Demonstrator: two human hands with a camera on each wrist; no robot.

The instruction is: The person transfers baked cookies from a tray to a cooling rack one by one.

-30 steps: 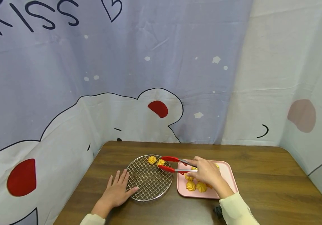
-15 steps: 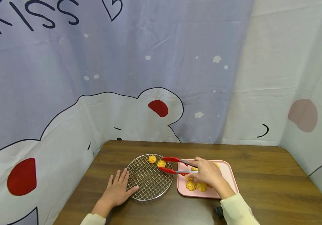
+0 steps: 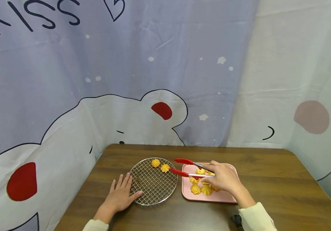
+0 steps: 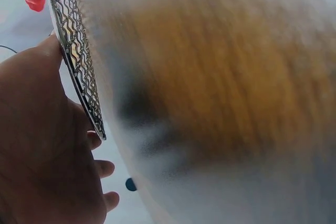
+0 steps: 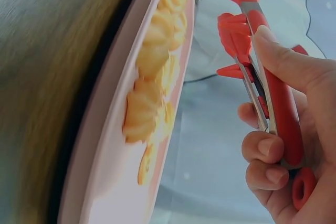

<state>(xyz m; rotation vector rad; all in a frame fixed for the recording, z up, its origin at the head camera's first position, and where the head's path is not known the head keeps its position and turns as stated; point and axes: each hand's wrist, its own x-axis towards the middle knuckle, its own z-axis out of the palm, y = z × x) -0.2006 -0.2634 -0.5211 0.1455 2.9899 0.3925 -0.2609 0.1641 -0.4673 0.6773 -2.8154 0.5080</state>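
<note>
Tongs in right hand, above tray.

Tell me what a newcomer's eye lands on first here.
The red tongs, gripped by the right hand, reach over the pink tray of yellow cookies. To the tray's left sits a round wire rack with two cookies on its far side, the left hand resting flat at its near edge. A big cartoon-bear curtain fills the background.
</note>
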